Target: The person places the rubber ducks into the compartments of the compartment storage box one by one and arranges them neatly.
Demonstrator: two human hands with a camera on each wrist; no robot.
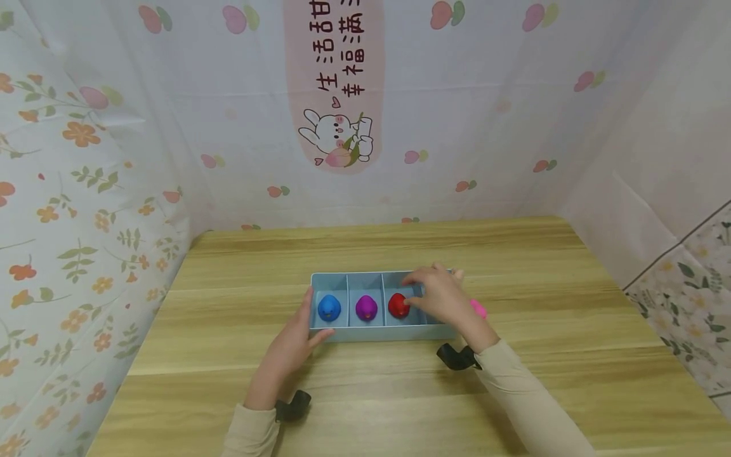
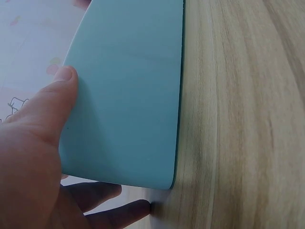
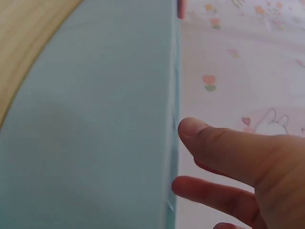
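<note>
A light blue divided box (image 1: pixel 365 334) lies lengthwise on the table. In its compartments, from the left, sit a blue toy duck (image 1: pixel 329 308), a purple toy duck (image 1: pixel 367 308) and a red toy duck (image 1: pixel 398 306). My left hand (image 1: pixel 292 339) holds the box's left end, thumb on the front wall and fingers along the side. Over the right part of the box is my right hand (image 1: pixel 441 297), its thumb and fingers apart just beside the red duck. That hand covers most of the rightmost compartment. In the right wrist view the fingertips (image 3: pixel 193 128) are at the box's rim.
A bright pink object (image 1: pixel 478 309) shows partly from behind the right wrist, right of the box. Wood-grain table (image 1: pixel 240 279) surrounds the box. Printed cloth (image 1: pixel 468 127) hangs behind the table and along its sides. Each wrist carries a black camera mount (image 1: pixel 294 406).
</note>
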